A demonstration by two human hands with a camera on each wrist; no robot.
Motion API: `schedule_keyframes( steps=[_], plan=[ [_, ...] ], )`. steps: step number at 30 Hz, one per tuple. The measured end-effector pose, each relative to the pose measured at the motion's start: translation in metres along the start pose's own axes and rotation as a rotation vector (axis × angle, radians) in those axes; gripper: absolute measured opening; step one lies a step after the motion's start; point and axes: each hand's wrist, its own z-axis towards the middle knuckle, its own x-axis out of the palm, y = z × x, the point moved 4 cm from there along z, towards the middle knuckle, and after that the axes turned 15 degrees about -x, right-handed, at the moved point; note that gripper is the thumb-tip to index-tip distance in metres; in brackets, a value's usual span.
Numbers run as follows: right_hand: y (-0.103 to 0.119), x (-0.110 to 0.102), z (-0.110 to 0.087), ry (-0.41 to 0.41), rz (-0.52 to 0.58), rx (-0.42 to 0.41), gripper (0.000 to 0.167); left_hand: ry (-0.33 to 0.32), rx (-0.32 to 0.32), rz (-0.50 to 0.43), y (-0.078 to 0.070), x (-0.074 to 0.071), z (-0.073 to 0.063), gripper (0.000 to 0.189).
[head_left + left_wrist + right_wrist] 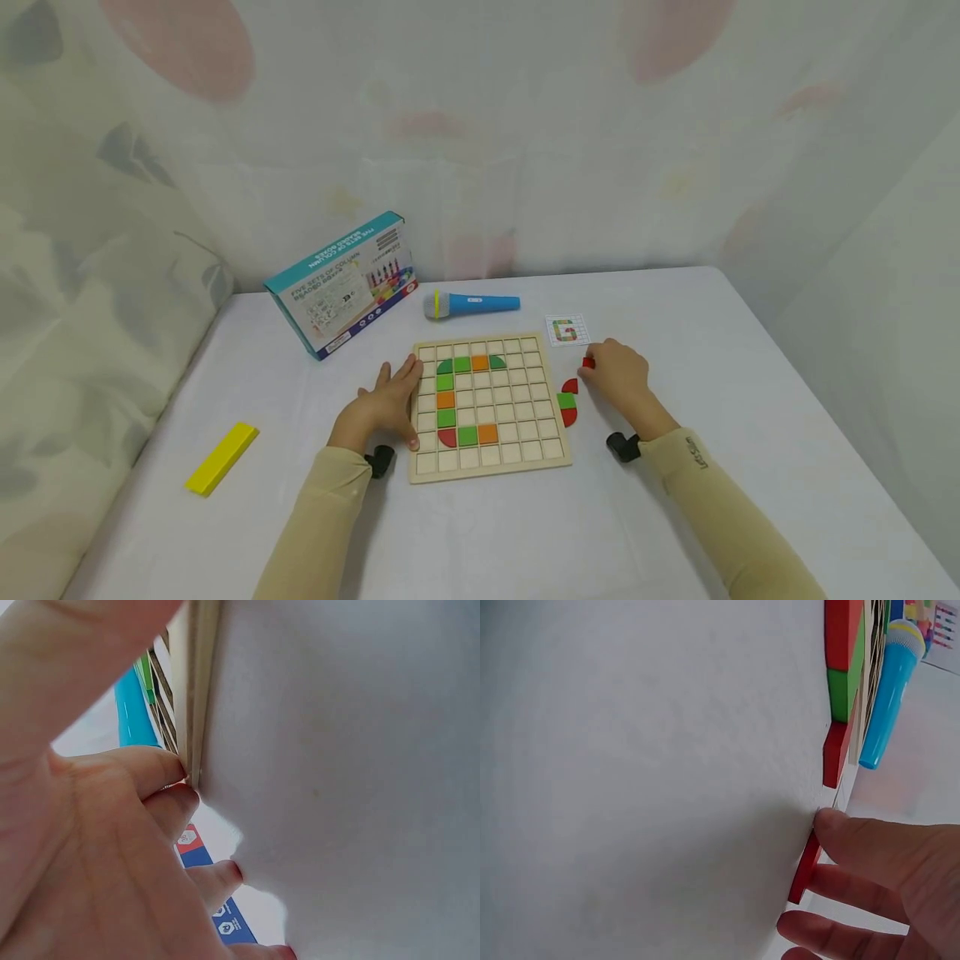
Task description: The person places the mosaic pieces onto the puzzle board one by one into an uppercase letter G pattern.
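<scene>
A wooden grid board [517, 475] lies on the white table, with green, orange and red tiles forming an open C shape on it. My left hand [384, 406] rests at its left edge, fingers spread, thumb near the lower corner; in the left wrist view fingertips touch the board's side [196, 697]. To the right of the board, my right hand [621, 375] pinches a red tile [804, 868] between thumb and fingers, low over the table. Between that hand and the board lie a red quarter-round tile [571, 386], a green square tile [566, 402] and another red rounded tile [569, 417].
A small pattern card [567, 330] lies beyond the board's upper right corner. Behind the board are a blue toy microphone [480, 304] and a standing printed box [345, 283]. A yellow bar [222, 459] lies at the left. Curtain fabric [465, 150] hangs behind the table.
</scene>
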Motion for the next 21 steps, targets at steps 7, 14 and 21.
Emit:
schedule_keyframes(
  steps=[7,14,21],
  plan=[
    [0.002,-0.001,0.0,0.013,-0.019,0.001,0.026,-0.005,-0.001,0.0,0.001,0.0,0.002,0.133],
    [0.003,-0.002,-0.002,0.015,0.003,-0.015,0.024,-0.009,-0.001,0.004,0.001,-0.001,0.001,0.133],
    [0.036,-0.014,-0.014,-0.087,0.044,-0.18,0.022,-0.005,-0.001,0.011,0.001,0.0,0.001,0.133]
  ],
)
